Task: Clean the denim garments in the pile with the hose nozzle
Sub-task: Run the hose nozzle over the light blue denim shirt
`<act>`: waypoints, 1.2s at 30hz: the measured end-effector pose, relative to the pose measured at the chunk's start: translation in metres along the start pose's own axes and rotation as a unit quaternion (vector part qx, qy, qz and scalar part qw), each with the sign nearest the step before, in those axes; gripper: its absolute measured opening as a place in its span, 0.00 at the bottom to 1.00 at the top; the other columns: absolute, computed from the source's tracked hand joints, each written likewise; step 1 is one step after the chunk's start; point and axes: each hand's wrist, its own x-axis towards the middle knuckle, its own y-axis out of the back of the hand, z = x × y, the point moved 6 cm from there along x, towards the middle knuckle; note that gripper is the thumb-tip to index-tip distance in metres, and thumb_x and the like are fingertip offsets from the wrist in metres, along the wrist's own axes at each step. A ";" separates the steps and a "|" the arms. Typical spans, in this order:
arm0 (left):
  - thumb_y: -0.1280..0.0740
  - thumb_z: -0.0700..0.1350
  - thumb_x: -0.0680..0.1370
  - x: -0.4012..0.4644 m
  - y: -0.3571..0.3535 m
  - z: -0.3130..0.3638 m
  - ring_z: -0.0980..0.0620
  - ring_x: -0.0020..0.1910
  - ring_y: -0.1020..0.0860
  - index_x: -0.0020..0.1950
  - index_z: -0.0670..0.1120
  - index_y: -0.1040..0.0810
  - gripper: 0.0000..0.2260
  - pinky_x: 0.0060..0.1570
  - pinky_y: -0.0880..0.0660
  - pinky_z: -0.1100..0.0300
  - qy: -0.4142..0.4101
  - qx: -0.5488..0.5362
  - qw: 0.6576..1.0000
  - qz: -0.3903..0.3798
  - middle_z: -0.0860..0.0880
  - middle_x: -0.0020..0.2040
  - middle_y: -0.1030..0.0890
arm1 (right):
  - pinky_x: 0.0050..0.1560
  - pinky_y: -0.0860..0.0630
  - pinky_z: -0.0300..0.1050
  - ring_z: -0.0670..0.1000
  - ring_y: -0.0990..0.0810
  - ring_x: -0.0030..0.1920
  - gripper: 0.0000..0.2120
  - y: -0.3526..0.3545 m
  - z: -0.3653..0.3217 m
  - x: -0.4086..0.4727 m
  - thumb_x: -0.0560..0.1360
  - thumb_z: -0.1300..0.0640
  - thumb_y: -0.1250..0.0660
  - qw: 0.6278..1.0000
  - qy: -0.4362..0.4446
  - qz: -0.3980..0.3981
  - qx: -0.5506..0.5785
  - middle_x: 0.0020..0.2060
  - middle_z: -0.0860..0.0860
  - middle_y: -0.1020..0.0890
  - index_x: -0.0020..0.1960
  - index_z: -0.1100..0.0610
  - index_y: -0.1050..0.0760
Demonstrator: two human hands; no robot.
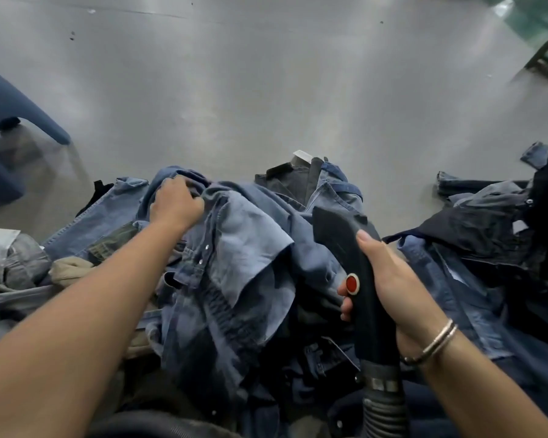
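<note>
Now your right hand [389, 279] grips the black plastic hose nozzle [351, 260], pointing away toward the crumpled blue denim shirt [234, 248] your left hand [176, 203] clutches.

Left hand [176, 203] reaches to eleven o'clock, fingers curled into denim [234, 248] — right hand [389, 279] at four o'clock grips the nozzle [345, 241].

Left hand [176, 202] gripping denim shirt [234, 248], right hand [389, 279] holding nozzle [345, 241]
</note>
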 end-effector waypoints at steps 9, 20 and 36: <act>0.37 0.74 0.65 -0.164 -0.127 -0.078 0.43 0.75 0.47 0.77 0.51 0.52 0.50 0.69 0.40 0.42 -0.061 0.207 0.962 -0.168 0.46 0.77 0.56 | 0.26 0.25 0.46 0.54 0.25 0.23 0.14 -0.009 0.012 -0.003 0.76 0.41 0.37 0.999 -0.010 -0.037 -0.009 0.25 0.56 0.24 0.50 0.51 0.25; 0.41 0.37 0.55 -0.102 -0.086 -0.032 0.47 0.32 0.26 0.37 0.42 0.22 0.14 0.31 0.30 0.63 0.019 -0.239 0.935 -0.262 0.47 0.30 0.23 | 0.26 0.24 0.46 0.53 0.25 0.23 0.15 -0.009 0.004 -0.003 0.76 0.41 0.38 0.999 -0.001 -0.034 -0.003 0.25 0.56 0.24 0.51 0.52 0.25; 0.30 0.65 0.68 -0.136 -0.055 -0.171 0.36 0.70 0.38 0.70 0.38 0.37 0.43 0.68 0.39 0.44 0.397 -0.091 0.913 0.036 0.34 0.71 0.38 | 0.25 0.25 0.46 0.53 0.26 0.23 0.17 -0.014 0.000 -0.009 0.77 0.43 0.38 0.999 -0.002 -0.037 -0.002 0.24 0.55 0.25 0.56 0.55 0.25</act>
